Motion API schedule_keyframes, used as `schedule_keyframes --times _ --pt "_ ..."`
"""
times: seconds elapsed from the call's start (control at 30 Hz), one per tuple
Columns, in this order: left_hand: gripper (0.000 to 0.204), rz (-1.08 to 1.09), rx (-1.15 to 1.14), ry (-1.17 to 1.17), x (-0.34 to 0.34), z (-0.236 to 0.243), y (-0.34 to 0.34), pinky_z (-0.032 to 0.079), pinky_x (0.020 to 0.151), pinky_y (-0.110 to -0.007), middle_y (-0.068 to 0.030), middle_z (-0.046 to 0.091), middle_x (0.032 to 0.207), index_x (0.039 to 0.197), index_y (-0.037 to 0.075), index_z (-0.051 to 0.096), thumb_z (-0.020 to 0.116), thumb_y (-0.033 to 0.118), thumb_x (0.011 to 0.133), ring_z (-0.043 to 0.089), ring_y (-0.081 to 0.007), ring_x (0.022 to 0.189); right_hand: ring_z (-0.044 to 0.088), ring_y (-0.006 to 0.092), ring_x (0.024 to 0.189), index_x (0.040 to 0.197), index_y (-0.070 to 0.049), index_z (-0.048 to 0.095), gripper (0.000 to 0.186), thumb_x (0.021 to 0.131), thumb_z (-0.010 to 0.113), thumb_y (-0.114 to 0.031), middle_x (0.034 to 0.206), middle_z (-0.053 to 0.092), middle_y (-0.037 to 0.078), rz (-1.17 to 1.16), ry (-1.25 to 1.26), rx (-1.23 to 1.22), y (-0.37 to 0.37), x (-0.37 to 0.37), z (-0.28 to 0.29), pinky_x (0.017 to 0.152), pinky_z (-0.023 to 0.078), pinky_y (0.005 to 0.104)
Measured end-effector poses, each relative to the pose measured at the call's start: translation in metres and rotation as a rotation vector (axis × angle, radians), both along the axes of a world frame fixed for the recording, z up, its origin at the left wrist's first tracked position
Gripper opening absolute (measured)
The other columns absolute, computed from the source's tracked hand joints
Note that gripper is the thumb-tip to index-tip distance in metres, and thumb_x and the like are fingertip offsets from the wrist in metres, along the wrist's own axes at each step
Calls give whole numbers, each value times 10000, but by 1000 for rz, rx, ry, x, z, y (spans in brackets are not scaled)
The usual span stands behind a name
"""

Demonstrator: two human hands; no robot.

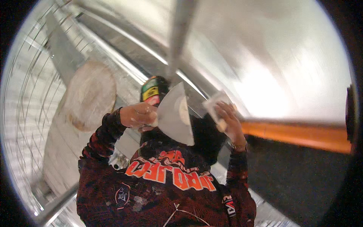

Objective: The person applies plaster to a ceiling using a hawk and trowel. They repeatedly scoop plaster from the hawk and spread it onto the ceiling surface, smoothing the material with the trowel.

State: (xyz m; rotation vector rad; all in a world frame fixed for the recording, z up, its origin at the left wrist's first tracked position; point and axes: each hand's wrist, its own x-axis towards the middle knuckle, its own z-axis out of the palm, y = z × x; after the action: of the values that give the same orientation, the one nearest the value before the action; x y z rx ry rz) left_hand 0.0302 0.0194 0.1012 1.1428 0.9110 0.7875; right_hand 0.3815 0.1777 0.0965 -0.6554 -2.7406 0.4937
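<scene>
My left hand (138, 115) grips a wide, pale putty blade (172, 117) by its handle, near the middle of the view. The blade is upright in the picture, with a lighter patch of material near its right side. To its right, my right hand (228, 119) has its fingers wrapped round a smaller pale scraper (211, 101) with a light handle, blurred by motion. The two tools are apart. Behind my left hand is a black item with green, yellow and pink bands (151, 90), partly hidden and too unclear to name.
A round pale board or lid (89, 94) lies at left, beside metal mesh (26, 94). A metal pole (179, 34) rises at upper centre. A bright pale surface (272, 56) fills the upper right, above an orange beam (295, 134) and a dark surface (287, 178).
</scene>
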Motion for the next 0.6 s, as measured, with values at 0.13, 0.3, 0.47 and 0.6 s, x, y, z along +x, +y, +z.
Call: schedule_keyframes --times 0.13,0.3,0.47,0.6 --pt "363 378 244 738 -17 -58 -18 467 554 -352 -112 542 701 914 80 514 474 440 915 569 -229 629 473 304 1202 1226 -42 535 392 853 549 -163 1250 525 167 -160 407 -257 34 -1 -33 998 364 414" --pt "464 459 -358 1484 -52 -156 -55 490 714 -495 -259 574 1047 1228 12 417 526 179 809 615 -421 805 591 274 1000 1170 54 520 376 906 560 -211 1099 600 168 -406 373 -428 91 17 -82 847 463 324" --pt "532 646 -603 1690 -141 -205 -44 521 751 -455 -275 526 1140 1256 6 418 543 141 757 615 -406 893 606 265 760 1116 -63 547 321 934 485 -320 865 635 121 -806 163 190 168 64 -113 636 483 387" --pt "494 711 -712 1833 -227 -238 -68 519 798 -442 -236 507 1166 1242 30 451 557 164 778 611 -379 961 613 291 766 851 45 623 302 896 576 -250 826 653 151 -895 256 -194 154 73 -139 682 470 395"
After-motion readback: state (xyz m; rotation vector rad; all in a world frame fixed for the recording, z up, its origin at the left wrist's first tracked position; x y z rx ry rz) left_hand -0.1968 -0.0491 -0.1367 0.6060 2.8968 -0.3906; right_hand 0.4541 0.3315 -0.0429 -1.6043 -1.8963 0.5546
